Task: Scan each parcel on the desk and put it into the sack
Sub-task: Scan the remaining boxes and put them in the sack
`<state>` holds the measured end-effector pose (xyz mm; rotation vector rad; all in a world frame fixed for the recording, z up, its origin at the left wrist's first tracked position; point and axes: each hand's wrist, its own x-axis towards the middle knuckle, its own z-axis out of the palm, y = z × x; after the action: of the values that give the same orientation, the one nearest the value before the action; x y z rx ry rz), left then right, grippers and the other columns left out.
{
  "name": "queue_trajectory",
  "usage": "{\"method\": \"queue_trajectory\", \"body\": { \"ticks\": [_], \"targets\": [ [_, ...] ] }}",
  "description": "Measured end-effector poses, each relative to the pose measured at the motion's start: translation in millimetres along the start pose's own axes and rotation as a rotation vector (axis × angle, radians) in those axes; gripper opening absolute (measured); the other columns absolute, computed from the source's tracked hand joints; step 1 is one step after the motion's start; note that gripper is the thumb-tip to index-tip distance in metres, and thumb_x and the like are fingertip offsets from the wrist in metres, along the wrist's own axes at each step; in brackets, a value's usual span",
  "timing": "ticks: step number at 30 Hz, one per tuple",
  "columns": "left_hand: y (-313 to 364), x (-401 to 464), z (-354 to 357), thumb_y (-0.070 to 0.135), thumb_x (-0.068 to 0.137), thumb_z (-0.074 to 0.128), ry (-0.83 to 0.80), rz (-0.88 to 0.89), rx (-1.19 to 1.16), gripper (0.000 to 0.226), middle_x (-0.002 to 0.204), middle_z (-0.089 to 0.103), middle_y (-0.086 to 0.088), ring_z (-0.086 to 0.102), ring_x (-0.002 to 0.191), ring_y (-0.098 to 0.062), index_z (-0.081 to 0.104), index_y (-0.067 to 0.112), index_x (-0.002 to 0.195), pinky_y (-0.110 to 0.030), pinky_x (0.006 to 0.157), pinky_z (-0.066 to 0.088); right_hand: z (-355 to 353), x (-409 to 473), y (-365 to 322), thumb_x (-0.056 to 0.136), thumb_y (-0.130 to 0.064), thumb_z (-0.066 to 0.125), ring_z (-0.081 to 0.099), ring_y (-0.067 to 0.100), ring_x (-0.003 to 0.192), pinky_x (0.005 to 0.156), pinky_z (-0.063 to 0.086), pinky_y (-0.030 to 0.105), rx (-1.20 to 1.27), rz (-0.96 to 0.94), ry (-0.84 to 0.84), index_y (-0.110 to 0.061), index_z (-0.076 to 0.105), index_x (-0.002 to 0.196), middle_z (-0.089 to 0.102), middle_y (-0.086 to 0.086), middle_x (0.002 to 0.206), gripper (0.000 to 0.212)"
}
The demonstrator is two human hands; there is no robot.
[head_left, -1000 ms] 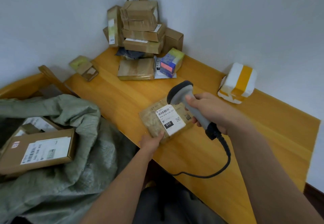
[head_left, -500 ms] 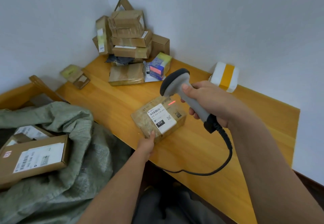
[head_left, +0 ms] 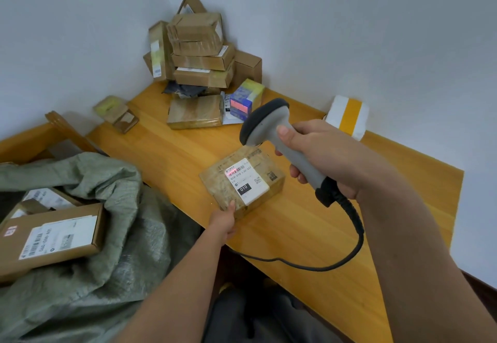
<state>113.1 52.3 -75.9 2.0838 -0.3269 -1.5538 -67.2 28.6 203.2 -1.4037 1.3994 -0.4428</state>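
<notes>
Now | parcel [head_left: 242,184] on desk [head_left: 309,224] | left hand [head_left: 224,220] fingers touching its near corner

Bare desk [head_left: 172,160] toward sack [head_left: 121,189], seemingly.

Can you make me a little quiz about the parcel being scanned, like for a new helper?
1. True or false: the red scanner light falls on the barcode of the parcel on the desk.
2. Which hand holds the scanner? A) left hand B) right hand C) neither
3. Fill in: parcels already done lie in the green ____.

Key
1. True: the red glow sits on the white label's barcode.
2. B: the right hand grips the handle, while the left hand holds the parcel's near corner.
3. sack, with a labelled box showing in its mouth.
</notes>
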Motion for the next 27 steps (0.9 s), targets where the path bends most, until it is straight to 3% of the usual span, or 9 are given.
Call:
{"method": "queue_trajectory", "body": {
  "ticks": [7,14,18,20,22,25,27],
  "targets": [
    [-0.2,5.1,1.6,0.047,0.097,0.052,0.035,-0.008,-0.009,0.056,0.132,0.054,-0.013,0.058,0.112,-0.034,0.043,0.012,0.139,-0.029,0.057,0.048,1.1,10.0,2.5,0.104,-0.041,0.041,0.055,0.011,0.06,0.056,0.048,0.023,-0.014,0.009,-0.044,-0.009,0.057,0.112,0.057,0.007,0.082,0.037],
    [-2.5,13.8,5.4,0.041,0.098,0.053,0.055,-0.024,-0.092,0.051,0.13,0.055,-0.013,0.061,0.106,-0.031,0.045,0.01,0.138,-0.03,0.062,0.052,-6.1,21.4,8.0,0.103,-0.041,0.043,0.056,0.015,0.062,0.06,0.048,0.029,0.035,0.025,-0.101,-0.01,0.059,0.107,0.06,0.011,0.083,0.035],
    [1.1,9.3,12.5,0.015,0.099,0.056,0.083,-0.069,-0.463,0.037,0.124,0.059,-0.018,0.064,0.103,-0.033,0.049,-0.002,0.131,-0.034,0.076,0.055,-6.0,29.0,15.0,0.101,-0.044,0.046,0.058,0.014,0.061,0.06,0.049,0.03,0.093,0.047,-0.124,-0.011,0.06,0.107,0.065,0.01,0.087,0.036],
    [4.2,3.4,13.3,0.006,0.097,0.056,0.119,-0.076,-0.613,0.036,0.124,0.058,-0.023,0.066,0.1,-0.038,0.048,-0.006,0.13,-0.033,0.077,0.056,-2.4,41.1,22.7,0.098,-0.044,0.053,0.058,0.009,0.057,0.058,0.05,0.027,0.108,0.023,-0.08,-0.012,0.062,0.104,0.066,0.006,0.086,0.034],
    [4.7,0.3,8.7,0.005,0.096,0.058,0.15,-0.075,-0.638,0.036,0.119,0.059,-0.025,0.069,0.089,-0.041,0.048,-0.008,0.128,-0.034,0.071,0.059,5.1,61.2,36.8,0.093,-0.04,0.063,0.055,0.008,0.051,0.053,0.048,0.024,0.093,0.015,0.004,-0.013,0.061,0.099,0.061,0.003,0.072,0.027],
    [0.7,-1.9,-6.8,0.004,0.095,0.059,0.172,-0.054,-0.644,0.031,0.092,0.062,-0.018,0.068,0.069,-0.034,0.05,-0.013,0.12,-0.035,0.059,0.061,22.5,93.4,69.2,0.09,-0.026,0.07,0.051,0.018,0.055,0.055,0.044,0.032,0.14,0.125,0.109,-0.008,0.056,0.096,0.053,0.005,0.063,0.024],
    [-3.1,-4.1,-20.7,0.004,0.094,0.06,0.165,-0.027,-0.666,0.03,0.089,0.063,-0.017,0.068,0.072,-0.031,0.054,-0.013,0.118,-0.036,0.07,0.061,38.1,106.6,88.4,0.089,-0.023,0.071,0.05,0.018,0.053,0.051,0.044,0.027,0.198,0.185,0.112,-0.005,0.055,0.099,0.052,0.006,0.063,0.027]
  ]
}}
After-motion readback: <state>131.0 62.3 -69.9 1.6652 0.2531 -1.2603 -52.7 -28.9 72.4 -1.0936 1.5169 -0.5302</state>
